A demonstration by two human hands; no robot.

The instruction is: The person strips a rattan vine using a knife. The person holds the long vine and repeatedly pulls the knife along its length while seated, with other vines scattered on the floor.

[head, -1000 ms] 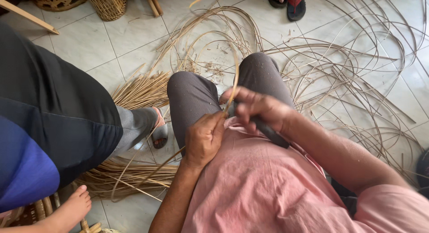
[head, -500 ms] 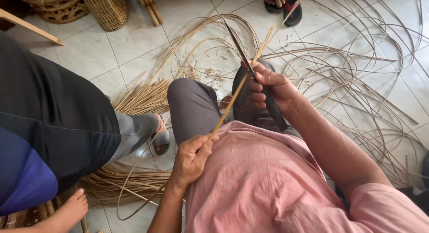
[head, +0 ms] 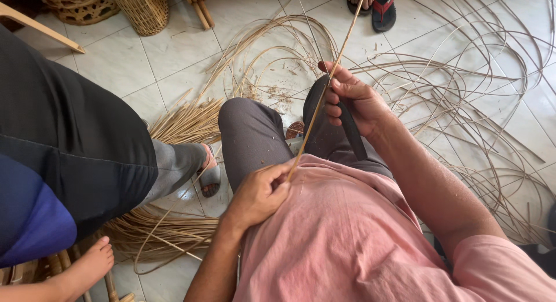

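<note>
Dry, matt, pale rattan strip (head: 324,90), dark matt knife handle (head: 351,131), soft pink cotton shirt (head: 347,232), glossy white floor tiles (head: 110,58), rough woven wicker basket (head: 142,9).

The cane strip (head: 324,96) runs off the top edge, so its far end is unseen; its near end is buried in the left hand (head: 260,195). The right hand (head: 354,99) covers most of the knife (head: 350,131), hiding where its blade begins.
</note>
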